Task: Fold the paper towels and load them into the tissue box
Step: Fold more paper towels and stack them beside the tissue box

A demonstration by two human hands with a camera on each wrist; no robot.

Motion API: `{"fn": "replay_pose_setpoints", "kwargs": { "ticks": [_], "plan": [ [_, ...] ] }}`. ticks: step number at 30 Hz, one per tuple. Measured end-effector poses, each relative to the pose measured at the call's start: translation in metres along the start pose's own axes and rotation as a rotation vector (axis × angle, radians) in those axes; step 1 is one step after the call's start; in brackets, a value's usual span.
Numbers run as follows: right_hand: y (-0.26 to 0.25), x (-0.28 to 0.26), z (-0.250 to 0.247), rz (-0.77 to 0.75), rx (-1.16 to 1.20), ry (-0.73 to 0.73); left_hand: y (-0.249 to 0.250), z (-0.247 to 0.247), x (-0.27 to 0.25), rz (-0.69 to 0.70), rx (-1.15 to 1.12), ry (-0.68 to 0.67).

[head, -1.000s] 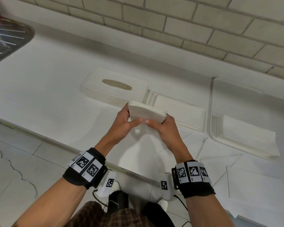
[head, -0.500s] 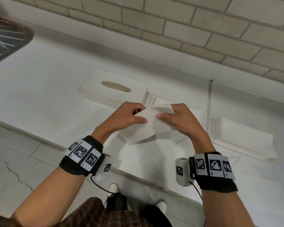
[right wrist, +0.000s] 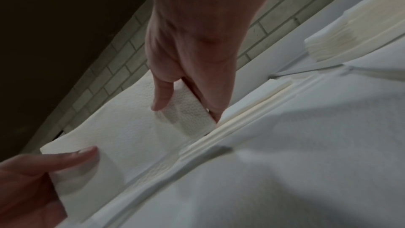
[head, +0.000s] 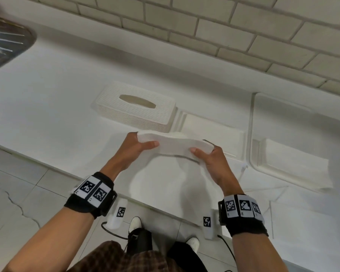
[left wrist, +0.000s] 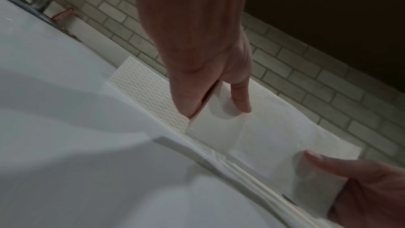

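Observation:
I hold a white paper towel stretched level between both hands, above the counter's front edge. My left hand pinches its left end, thumb on the near side. At the other end my right hand pinches it the same way. The left wrist view shows my left hand gripping the towel. The right wrist view shows my right hand gripping the towel. Just behind the towel stands the woven white tissue box with an oval slot, and folded towels are stacked beside it.
A white tray at the right holds another stack of towels. Loose flat sheets lie on the counter at the lower right. A metal sink sits at the far left, with a brick wall behind the counter.
My hands were close together on a small folded pad. They have drawn apart, and the towel now spans between them as a long strip.

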State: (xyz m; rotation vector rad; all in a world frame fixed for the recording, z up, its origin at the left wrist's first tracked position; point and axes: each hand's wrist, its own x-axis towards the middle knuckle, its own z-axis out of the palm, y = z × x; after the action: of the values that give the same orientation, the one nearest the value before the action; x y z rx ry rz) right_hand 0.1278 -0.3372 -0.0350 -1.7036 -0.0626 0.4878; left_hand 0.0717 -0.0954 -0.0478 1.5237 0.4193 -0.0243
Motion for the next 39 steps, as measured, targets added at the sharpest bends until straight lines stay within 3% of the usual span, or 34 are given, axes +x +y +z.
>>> {"fn": "replay_pose_setpoints", "kwargs": {
  "ticks": [5, 21, 24, 30, 34, 39],
  "plan": [
    [0.017, -0.002, 0.004, 0.041, -0.044, -0.016, -0.014, -0.006, 0.000, 0.030, 0.075, -0.044],
    [0.030, -0.001, -0.001, 0.031, -0.119, 0.013, -0.027, -0.007, 0.001, 0.041, 0.093, 0.030],
    [0.026, 0.003, -0.011, 0.037, -0.150, 0.096, -0.014, 0.006, 0.002, 0.076, 0.090, 0.075],
    [-0.019, 0.023, -0.065, -0.042, 0.064, 0.418, 0.038, 0.070, 0.044, 0.133, 0.163, 0.146],
    [-0.029, 0.043, -0.091, -0.005, -0.042, 0.587, 0.056, 0.113, 0.082, 0.067, 0.266, 0.163],
    [-0.018, 0.061, -0.096, 0.142, -0.216, 0.626, 0.048, 0.132, 0.101, 0.023, 0.402, 0.183]
  ]
}}
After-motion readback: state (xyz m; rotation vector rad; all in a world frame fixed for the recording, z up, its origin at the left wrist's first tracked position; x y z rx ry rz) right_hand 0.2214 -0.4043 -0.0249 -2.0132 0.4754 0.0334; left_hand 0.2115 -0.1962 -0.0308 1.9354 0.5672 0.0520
